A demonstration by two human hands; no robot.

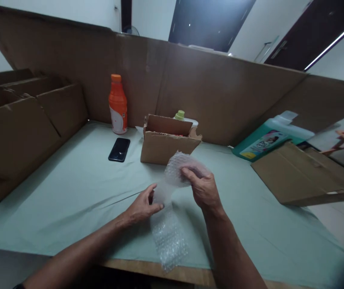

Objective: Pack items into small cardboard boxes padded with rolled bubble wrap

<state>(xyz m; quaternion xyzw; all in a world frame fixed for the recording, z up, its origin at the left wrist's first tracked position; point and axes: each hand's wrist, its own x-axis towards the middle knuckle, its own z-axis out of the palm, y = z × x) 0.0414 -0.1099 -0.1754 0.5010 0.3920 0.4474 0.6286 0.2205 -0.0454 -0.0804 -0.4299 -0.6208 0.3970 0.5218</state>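
The right hand (203,185), just right of frame centre, was closed on the upper, bunched end of a strip of bubble wrap (168,237), holding that end raised above the worktop (69,192). The left hand (142,208), slightly lower and to the left, pinched the strip at its narrowed middle between thumb and fingers. The lower end of the strip lay flat toward the bottom centre of the frame, reaching the near edge of the worktop.

To handle the strip well at this stage, in my judgement, the left-hand pinch should stay firm while the right hand keeps light tension; too much pull would probably drag the free end sideways or over the near edge.

Directly behind the hands, at frame centre, stood a small open cardboard box (162,144), with a green-capped container (179,116) showing beyond its flaps. Left of the box lay a dark phone (119,149), and behind it stood an orange bottle (117,105). At the right of the frame a flattened carton (304,176) lay on the worktop, with a teal jug (268,138) on its side beyond it. A cardboard screen (220,88) enclosed the rear. Nothing lay between the hands and the box, but the box sat close behind the raised end.
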